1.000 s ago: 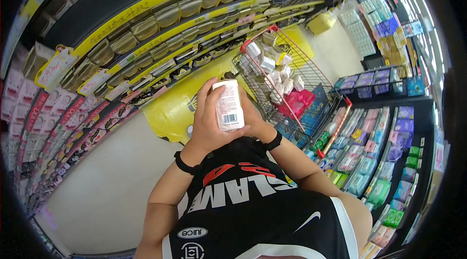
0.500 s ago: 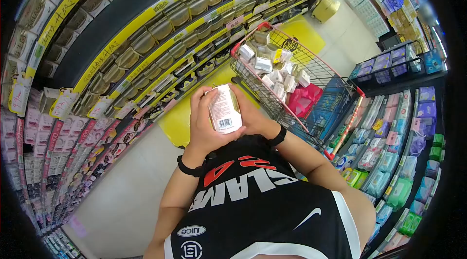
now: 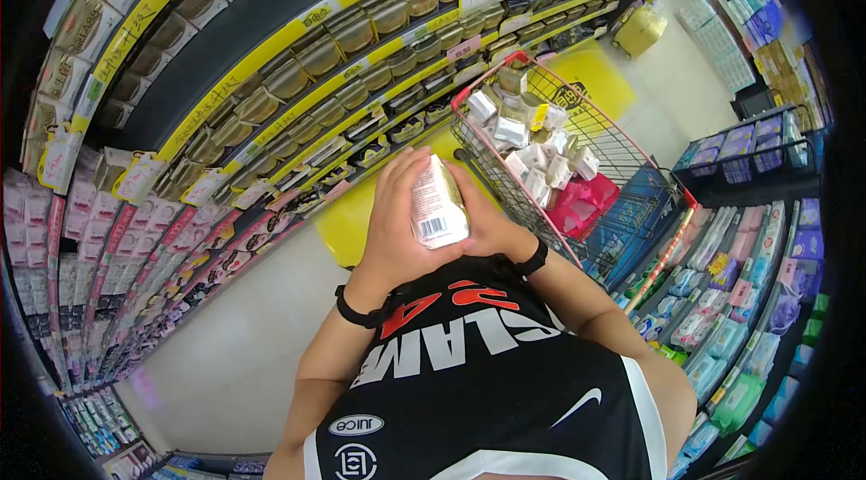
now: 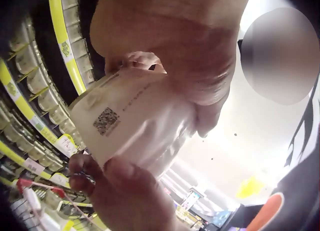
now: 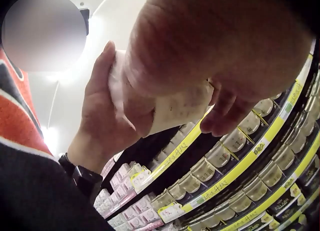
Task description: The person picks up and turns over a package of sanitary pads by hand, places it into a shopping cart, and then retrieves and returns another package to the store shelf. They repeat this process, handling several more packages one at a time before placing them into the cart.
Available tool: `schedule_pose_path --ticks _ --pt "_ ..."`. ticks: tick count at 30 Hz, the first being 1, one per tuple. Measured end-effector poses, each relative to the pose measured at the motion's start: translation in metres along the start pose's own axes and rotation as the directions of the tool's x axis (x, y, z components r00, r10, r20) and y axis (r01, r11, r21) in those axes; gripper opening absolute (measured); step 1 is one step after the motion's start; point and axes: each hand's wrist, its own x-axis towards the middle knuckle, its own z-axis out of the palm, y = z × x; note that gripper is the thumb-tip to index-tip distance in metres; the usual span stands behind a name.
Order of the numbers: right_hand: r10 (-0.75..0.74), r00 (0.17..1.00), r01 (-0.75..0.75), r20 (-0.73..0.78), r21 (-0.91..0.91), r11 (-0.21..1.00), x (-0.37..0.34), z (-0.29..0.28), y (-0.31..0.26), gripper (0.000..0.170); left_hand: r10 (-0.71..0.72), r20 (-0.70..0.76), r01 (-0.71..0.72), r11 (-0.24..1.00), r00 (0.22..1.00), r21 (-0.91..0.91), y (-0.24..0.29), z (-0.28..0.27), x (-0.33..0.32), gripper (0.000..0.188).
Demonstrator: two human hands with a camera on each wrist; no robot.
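Observation:
A white package (image 3: 439, 200) with small print and a barcode is held between both hands in front of the chest. My left hand (image 3: 392, 223) grips its left side, fingers bent over it. From the right, my right hand (image 3: 494, 223) wraps round the other side, its fingertips hidden. Seen from the left wrist, the package (image 4: 145, 123) shows a square code and lies between the left hand (image 4: 175, 46) and the right hand (image 4: 132, 198). In the right wrist view the right hand (image 5: 215, 46) covers much of the package (image 5: 182, 108).
A wire shopping cart (image 3: 622, 142) with several white packs and a pink bag (image 3: 582, 205) stands ahead to the right. Shelves (image 3: 316, 15) of packaged goods curve along the left. More packets (image 3: 713, 300) lie on a display at the right, and a yellow case (image 3: 640, 32) stands beyond.
The view has shifted, so shelves and cart appear farther right than half a second ago. Both hands still hold the package, which has turned slightly.

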Motion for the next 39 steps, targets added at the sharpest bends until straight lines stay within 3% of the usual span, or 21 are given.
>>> schedule_pose_path --ticks 12,16,39 --pt "0.028 1.000 -0.028 -0.001 0.044 0.999 -0.011 0.009 0.022 0.108 0.012 0.131 -0.029 0.992 0.991 0.125 0.005 0.002 0.007 0.086" --pt "0.010 1.000 -0.010 0.019 -0.020 1.000 -0.012 0.012 0.022 0.109 0.034 0.146 -0.055 0.989 0.989 0.140 0.005 -0.004 0.008 0.081" --pt "-0.008 0.998 0.014 0.065 -0.093 0.996 0.000 0.023 0.019 0.114 0.064 0.086 -0.072 0.993 0.994 0.097 -0.009 -0.014 -0.002 0.074"
